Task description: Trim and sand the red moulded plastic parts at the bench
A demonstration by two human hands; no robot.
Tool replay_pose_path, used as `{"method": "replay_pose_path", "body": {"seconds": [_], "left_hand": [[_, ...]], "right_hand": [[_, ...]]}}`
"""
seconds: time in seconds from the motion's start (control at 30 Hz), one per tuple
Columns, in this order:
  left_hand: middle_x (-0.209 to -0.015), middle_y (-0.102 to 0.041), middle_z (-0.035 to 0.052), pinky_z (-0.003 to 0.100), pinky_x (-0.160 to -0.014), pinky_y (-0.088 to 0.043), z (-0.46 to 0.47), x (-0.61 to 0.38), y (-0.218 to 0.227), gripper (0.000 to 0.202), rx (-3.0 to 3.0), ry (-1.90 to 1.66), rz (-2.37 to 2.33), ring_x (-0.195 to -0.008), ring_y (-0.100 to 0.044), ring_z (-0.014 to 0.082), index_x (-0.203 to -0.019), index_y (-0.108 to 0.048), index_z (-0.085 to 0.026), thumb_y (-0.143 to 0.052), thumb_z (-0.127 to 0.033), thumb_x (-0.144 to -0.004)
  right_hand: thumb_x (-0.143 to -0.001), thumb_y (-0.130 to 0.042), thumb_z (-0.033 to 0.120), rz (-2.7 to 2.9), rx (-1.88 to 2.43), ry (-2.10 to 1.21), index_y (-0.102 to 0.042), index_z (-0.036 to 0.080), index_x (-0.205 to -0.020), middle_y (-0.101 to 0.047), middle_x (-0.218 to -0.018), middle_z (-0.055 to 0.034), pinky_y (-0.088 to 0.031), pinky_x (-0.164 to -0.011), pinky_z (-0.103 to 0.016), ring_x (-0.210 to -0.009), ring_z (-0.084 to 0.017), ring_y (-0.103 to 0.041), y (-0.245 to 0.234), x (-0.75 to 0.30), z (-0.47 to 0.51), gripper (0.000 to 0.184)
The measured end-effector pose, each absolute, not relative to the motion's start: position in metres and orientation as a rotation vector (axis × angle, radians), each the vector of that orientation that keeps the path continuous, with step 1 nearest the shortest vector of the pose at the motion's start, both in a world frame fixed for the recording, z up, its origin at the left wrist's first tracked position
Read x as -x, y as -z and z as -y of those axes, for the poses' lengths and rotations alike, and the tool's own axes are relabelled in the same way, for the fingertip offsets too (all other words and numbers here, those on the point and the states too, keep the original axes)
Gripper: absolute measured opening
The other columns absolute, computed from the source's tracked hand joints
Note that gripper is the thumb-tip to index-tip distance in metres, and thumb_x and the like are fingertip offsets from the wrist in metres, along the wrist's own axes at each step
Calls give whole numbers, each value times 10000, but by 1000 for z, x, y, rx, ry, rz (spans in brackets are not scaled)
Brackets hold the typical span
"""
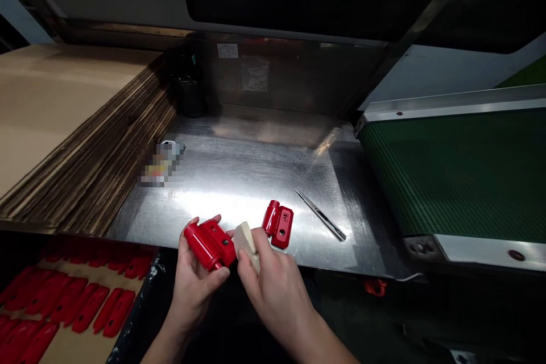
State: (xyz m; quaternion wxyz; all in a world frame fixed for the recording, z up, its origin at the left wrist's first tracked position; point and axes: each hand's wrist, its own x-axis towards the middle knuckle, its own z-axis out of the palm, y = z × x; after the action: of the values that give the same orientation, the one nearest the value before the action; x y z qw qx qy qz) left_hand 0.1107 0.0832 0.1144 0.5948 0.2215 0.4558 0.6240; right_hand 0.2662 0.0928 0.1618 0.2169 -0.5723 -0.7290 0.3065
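Note:
My left hand (194, 278) grips a glossy red plastic part (207, 244), a cylinder joined to a flat plate with small holes, above the front edge of the metal table. In my right hand (273, 273) is a pale whitish block (246, 242), pinched between thumb and fingers, close against the plate's right side; whether they touch I cannot tell. A second red plastic part (281, 224) of the same shape lies on the table just beyond my right hand. To its right rests a pair of metal tweezers (321, 215), lying diagonally.
A tall stack of cardboard sheets (85, 142) fills the left. Below it, a box holds rows of red parts (89, 307). A dark bottle (190, 85) stands at the back of the metal table (239, 153). On the right is a green conveyor belt (460, 176). A blurred small item (162, 165) lies beside the stack.

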Motion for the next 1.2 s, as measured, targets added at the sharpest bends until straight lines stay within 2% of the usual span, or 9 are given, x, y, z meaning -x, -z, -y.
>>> {"method": "replay_pose_path", "body": {"seconds": [0.33,0.73,0.8,0.87,0.93,1.0,1.07,1.1,1.2], "left_hand": [[-1549,-613,101,310,-996,-636,-86,-111,-121,1012,-499,-1470,-1052,-1222,-744,287,-1450,-535,-367,-1062,-296,-590],[-1589,-586,118,382,-1034,-626,-82,-105,-120,1047,-488,-1445,-1048,-1268,-721,329,-1492,-499,-380,-1057,-328,-608],[-1623,-560,116,408,-1046,-619,-80,-100,-122,1020,-444,-1426,-995,-1303,-701,345,-1512,-493,-398,-1035,-348,-650],[-1644,-547,107,412,-1059,-608,-78,-96,-123,956,-388,-1414,-911,-1327,-686,333,-1522,-503,-409,-998,-365,-705],[-1645,-552,103,417,-1073,-596,-78,-93,-123,907,-352,-1386,-830,-1337,-678,322,-1526,-518,-411,-968,-401,-738],[-1643,-557,100,425,-1100,-573,-78,-93,-122,915,-345,-1362,-792,-1348,-669,324,-1532,-522,-412,-965,-435,-732],[-1638,-559,113,438,-1058,-591,-79,-96,-122,964,-377,-1325,-783,-1352,-660,354,-1550,-510,-408,-967,-499,-706],[-1630,-563,125,446,-992,-619,-79,-98,-122,1016,-409,-1290,-783,-1303,-687,373,-1565,-496,-408,-976,-529,-677],[-1591,-589,154,444,-728,-653,-77,-103,-124,1231,-528,-1125,-776,-963,-798,374,-1634,-396,-436,-1006,-592,-576]], "right_hand": [[-1021,-380,343,2022,1602,-918,-584,205,-1103,-631,-624,9,-304,-504,-318,-519,-235,-662,-166,-264,-95,259],[-1006,-413,316,2050,1543,-928,-597,216,-1102,-640,-621,20,-286,-492,-301,-497,-203,-635,-172,-260,-95,230],[-999,-407,329,2051,1647,-901,-609,210,-1128,-622,-612,13,-260,-498,-315,-493,-219,-617,-170,-269,-101,268],[-990,-422,378,1923,1838,-884,-617,207,-1123,-607,-616,1,-288,-519,-317,-524,-240,-616,-169,-283,-106,292],[-989,-481,470,1632,1853,-1137,-622,219,-1129,-665,-722,-24,-416,-562,-316,-639,-254,-673,-168,-294,-107,321],[-973,-568,563,1260,1612,-1565,-634,222,-1172,-738,-890,-56,-544,-663,-333,-760,-242,-721,-168,-298,-103,400],[-946,-653,589,918,1327,-1882,-653,207,-1250,-774,-985,-72,-585,-715,-325,-768,-205,-728,-166,-294,-96,488],[-923,-700,583,785,1235,-1957,-665,197,-1273,-784,-977,-73,-584,-702,-311,-734,-186,-715,-164,-290,-92,522],[-879,-785,548,531,1145,-1966,-696,189,-1292,-794,-925,-69,-555,-625,-284,-656,-164,-670,-155,-277,-82,555]]}}
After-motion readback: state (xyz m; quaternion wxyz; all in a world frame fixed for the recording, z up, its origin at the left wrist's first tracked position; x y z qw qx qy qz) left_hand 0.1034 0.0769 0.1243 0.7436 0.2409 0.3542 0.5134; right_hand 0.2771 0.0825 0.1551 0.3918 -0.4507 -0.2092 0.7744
